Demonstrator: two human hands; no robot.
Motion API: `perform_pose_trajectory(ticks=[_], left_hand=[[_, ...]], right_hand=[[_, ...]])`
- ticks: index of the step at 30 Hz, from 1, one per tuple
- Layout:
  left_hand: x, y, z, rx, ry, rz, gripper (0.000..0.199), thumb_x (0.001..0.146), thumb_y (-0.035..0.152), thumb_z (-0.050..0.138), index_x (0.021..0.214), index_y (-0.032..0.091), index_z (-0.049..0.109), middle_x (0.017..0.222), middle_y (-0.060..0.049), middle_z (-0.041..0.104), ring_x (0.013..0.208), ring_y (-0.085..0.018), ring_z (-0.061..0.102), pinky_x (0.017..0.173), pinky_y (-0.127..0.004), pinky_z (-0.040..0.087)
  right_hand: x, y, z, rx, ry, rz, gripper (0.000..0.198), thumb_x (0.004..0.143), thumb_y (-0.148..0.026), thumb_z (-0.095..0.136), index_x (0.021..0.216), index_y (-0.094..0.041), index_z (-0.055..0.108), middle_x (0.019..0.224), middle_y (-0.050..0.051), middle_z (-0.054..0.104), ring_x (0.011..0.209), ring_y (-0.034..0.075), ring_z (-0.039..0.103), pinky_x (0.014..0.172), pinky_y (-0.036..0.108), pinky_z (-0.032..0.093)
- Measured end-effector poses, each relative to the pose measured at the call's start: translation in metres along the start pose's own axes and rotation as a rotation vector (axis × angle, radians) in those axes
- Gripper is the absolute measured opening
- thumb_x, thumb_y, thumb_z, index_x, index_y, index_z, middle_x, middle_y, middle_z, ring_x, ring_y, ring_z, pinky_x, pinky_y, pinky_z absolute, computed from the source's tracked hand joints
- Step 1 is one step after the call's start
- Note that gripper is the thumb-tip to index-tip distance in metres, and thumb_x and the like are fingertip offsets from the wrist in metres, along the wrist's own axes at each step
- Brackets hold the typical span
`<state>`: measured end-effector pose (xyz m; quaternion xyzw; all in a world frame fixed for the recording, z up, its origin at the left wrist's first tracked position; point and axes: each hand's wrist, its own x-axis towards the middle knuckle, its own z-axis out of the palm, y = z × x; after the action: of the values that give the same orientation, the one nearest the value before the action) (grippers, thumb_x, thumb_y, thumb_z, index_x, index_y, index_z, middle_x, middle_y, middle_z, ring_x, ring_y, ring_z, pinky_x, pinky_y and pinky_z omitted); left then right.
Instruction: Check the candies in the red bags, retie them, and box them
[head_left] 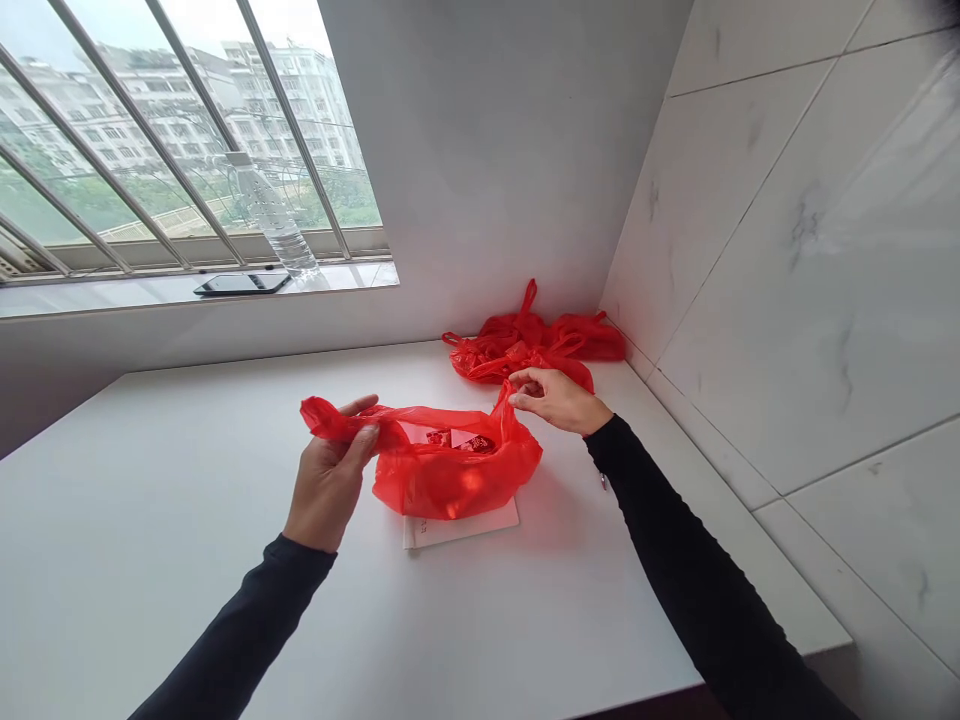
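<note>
A red plastic bag (457, 490) is stretched between my two hands, its mouth spread wide. My left hand (330, 470) grips the left handle, thumb on top and fingers behind the film. My right hand (555, 398) pinches the right handle between thumb and fingertips. Inside the bag lie small shiny red wrapped items (476, 444); their kind is hard to make out. Under the bag is a white booklet or sheet (465, 530) with some dark print, partly covered.
More red plastic bags (517, 345) lie heaped against the wall, just behind my right hand. A clear water bottle (277, 225) and a dark phone (241, 284) rest on the window sill. Tiled wall (810, 250) bounds the white table (225, 620) on the right.
</note>
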<state>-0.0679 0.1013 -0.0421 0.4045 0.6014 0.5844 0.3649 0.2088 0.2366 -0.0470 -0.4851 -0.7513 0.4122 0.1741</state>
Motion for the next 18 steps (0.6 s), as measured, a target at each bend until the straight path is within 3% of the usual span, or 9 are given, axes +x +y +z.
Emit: perform_pose_trajectory(ticks=[3, 6, 8, 11, 13, 14, 18], left_hand=[[0.0, 0.0, 0.0, 0.053, 0.016, 0.001, 0.045, 0.088, 0.051, 0.068, 0.116, 0.016, 0.072, 0.117, -0.011, 0.073, 0.109, -0.025, 0.069, 0.103, -0.041, 0.054], [0.001, -0.001, -0.001, 0.11, 0.031, 0.028, 0.048, 0.09, 0.057, 0.064, 0.114, 0.017, 0.074, 0.116, -0.01, 0.074, 0.105, -0.024, 0.069, 0.101, -0.039, 0.054], [0.001, -0.002, -0.002, 0.205, 0.063, 0.061, 0.051, 0.091, 0.061, 0.059, 0.111, 0.018, 0.076, 0.116, -0.01, 0.074, 0.091, -0.021, 0.068, 0.091, -0.038, 0.055], [0.001, -0.001, -0.004, 0.39, 0.127, 0.091, 0.058, 0.093, 0.068, 0.052, 0.111, 0.02, 0.079, 0.087, -0.006, 0.072, 0.068, -0.019, 0.057, 0.074, -0.037, 0.052], [0.001, 0.0, -0.005, 0.437, 0.151, 0.104, 0.059, 0.095, 0.067, 0.048, 0.115, 0.02, 0.078, 0.076, -0.004, 0.066, 0.074, -0.021, 0.058, 0.077, -0.038, 0.051], [0.001, 0.001, -0.005, 0.427, 0.16, 0.122, 0.058, 0.097, 0.065, 0.047, 0.117, 0.02, 0.078, 0.08, -0.004, 0.067, 0.084, -0.023, 0.061, 0.083, -0.039, 0.05], [0.001, 0.007, -0.007, 0.229, 0.214, 0.222, 0.044, 0.098, 0.058, 0.052, 0.114, 0.026, 0.078, 0.124, -0.004, 0.068, 0.122, -0.027, 0.057, 0.112, -0.042, 0.039]], right_hand=[[0.0, -0.001, -0.001, 0.08, 0.009, -0.017, 0.035, 0.092, -0.035, 0.064, 0.122, -0.015, 0.064, 0.115, 0.009, 0.069, 0.103, 0.017, 0.065, 0.092, 0.031, 0.05], [-0.003, -0.003, 0.0, 0.159, 0.013, 0.005, 0.052, 0.088, -0.036, 0.07, 0.133, -0.014, 0.055, 0.122, 0.013, 0.066, 0.108, 0.02, 0.064, 0.093, 0.034, 0.051], [-0.005, -0.004, 0.0, 0.219, -0.008, 0.003, 0.062, 0.087, -0.033, 0.071, 0.141, -0.013, 0.047, 0.112, 0.011, 0.069, 0.102, 0.019, 0.067, 0.089, 0.034, 0.053], [-0.007, -0.008, -0.003, 0.292, -0.019, -0.035, 0.049, 0.087, -0.029, 0.069, 0.132, -0.015, 0.057, 0.094, 0.005, 0.07, 0.092, 0.017, 0.067, 0.086, 0.032, 0.053], [-0.008, -0.012, -0.005, 0.322, -0.003, -0.068, 0.032, 0.087, -0.028, 0.069, 0.116, -0.015, 0.066, 0.09, 0.003, 0.069, 0.089, 0.017, 0.066, 0.085, 0.032, 0.052], [-0.009, -0.014, -0.006, 0.334, 0.009, -0.086, 0.025, 0.087, -0.029, 0.067, 0.109, -0.016, 0.068, 0.091, 0.003, 0.069, 0.09, 0.017, 0.065, 0.087, 0.033, 0.052], [-0.018, -0.027, -0.011, 0.432, 0.144, -0.189, 0.019, 0.093, -0.035, 0.061, 0.101, -0.019, 0.067, 0.104, 0.003, 0.07, 0.097, 0.017, 0.065, 0.095, 0.035, 0.05]])
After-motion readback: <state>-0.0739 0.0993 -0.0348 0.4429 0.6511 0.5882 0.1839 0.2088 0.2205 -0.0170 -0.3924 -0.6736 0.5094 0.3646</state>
